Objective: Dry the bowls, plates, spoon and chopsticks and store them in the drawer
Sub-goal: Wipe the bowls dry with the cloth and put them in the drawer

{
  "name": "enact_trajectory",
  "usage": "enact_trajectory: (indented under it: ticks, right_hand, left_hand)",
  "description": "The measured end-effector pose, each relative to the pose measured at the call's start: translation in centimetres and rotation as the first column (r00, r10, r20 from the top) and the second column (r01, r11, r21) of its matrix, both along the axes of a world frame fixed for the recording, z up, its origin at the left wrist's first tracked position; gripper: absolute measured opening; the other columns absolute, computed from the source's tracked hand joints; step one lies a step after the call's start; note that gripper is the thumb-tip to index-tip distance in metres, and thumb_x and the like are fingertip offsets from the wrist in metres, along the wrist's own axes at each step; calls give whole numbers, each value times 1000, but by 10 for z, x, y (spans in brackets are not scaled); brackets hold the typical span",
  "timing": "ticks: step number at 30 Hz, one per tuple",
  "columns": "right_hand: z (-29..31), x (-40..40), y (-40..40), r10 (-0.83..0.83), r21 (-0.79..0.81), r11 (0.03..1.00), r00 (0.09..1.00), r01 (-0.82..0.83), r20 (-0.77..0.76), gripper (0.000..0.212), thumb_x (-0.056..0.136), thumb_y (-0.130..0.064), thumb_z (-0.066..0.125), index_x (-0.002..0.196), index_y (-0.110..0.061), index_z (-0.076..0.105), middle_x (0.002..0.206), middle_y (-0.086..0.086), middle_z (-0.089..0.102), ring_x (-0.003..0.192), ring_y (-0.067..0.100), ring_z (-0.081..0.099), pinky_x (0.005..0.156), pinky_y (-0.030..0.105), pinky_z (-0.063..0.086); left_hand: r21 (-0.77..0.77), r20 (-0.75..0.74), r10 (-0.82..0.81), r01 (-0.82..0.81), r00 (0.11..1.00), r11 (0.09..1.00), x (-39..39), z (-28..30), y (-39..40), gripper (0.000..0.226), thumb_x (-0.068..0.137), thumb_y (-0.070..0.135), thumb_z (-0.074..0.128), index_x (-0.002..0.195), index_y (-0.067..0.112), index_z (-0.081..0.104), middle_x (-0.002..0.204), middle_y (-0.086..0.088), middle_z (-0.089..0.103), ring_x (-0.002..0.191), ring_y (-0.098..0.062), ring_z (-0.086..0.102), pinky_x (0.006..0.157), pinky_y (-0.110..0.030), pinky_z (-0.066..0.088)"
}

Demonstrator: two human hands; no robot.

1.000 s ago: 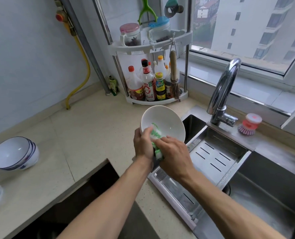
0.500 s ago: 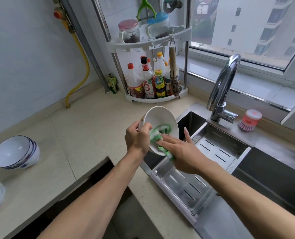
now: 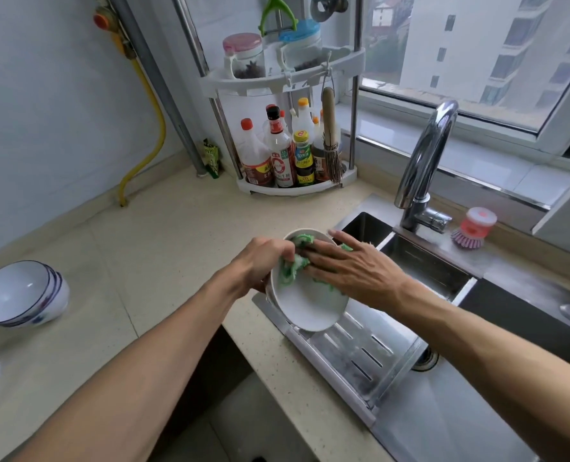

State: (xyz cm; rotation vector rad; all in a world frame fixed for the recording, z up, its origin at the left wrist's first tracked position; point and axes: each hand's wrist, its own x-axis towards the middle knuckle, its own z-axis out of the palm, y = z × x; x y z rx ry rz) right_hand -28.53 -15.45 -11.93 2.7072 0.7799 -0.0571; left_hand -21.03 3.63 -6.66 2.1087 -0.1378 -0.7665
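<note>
Over the sink's drain tray, a white ceramic bowl is gripped at its rim by the left hand while a green cloth is pressed inside by the flat-fingered right hand; judged rigid, slippery and breakable, it is best held at the rim.

Head-worn camera looks steeply down, close over the counter and sink.

Bowl over sink tray, stacked bowls far left on counter
</note>
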Motion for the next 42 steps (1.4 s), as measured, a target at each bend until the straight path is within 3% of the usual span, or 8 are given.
enact_trajectory:
  ticks: [6,10,16,19,24,27,34,42]
  right_hand:
    - [-29,-17,0,-19,299,954,987,-31,161,79,70,-12,76,144,-15,50,156,11,34,147,27,21,116,55,12]
    - [-49,-49,19,-189,660,732,981,166,-36,72,80,1,66,146,-21,48,152,3,47,148,22,31,120,46,-7]
    - [-38,-52,21,-208,729,680,974,76,93,36,74,2,71,102,-20,72,89,-1,64,87,23,54,107,54,40]
    - [-34,-48,14,-205,716,685,979,138,7,19,78,-7,71,92,-19,71,82,-1,64,77,22,51,83,44,47]
    - [-30,-42,-8,-186,723,653,973,225,-134,18,82,-6,70,96,-18,73,88,-1,69,78,19,54,79,35,44]
    - [-28,-39,-12,-170,745,619,969,248,-181,15,85,-8,70,97,-17,74,95,-3,70,87,19,57,85,37,49]
    - [-22,-37,-32,-390,834,390,891,389,-233,48,78,-17,84,124,-17,70,130,3,66,116,20,61,102,33,49]
    - [-25,-49,12,-275,830,-409,816,378,-508,72,92,-10,66,151,-34,31,132,-10,52,108,13,63,91,25,56]
  left_hand:
    - [37,-53,-69,71,996,997,0,-1,-1,42,62,35,57,94,9,64,88,-14,66,74,-30,64,56,-30,50]
    - [-61,3,138,-138,990,989,-2,-9,-9,23,78,30,58,88,9,62,80,-12,58,66,-28,56,53,-25,43]
    - [-167,-331,158,-223,930,961,3,-21,-16,61,73,39,62,124,7,59,109,-22,64,93,-36,63,79,-41,50]
    - [76,104,-39,32,994,997,9,-27,-18,72,91,41,64,151,15,35,151,-17,39,132,-32,46,106,-48,41]
    - [688,255,-866,549,430,475,-6,-29,-10,67,78,59,67,135,25,59,166,-3,9,153,-18,-13,122,-50,-13]
    - [805,247,-936,485,250,342,-5,-43,-19,26,87,37,70,110,26,73,140,-5,56,145,-23,32,125,-50,6]
    - [575,237,-772,555,590,601,5,-32,-32,25,76,34,84,93,17,78,85,0,72,80,-19,66,70,-31,54]
    - [-19,25,-390,390,921,920,-15,-37,-37,12,79,9,82,78,8,70,65,1,69,52,-9,65,46,-20,47]
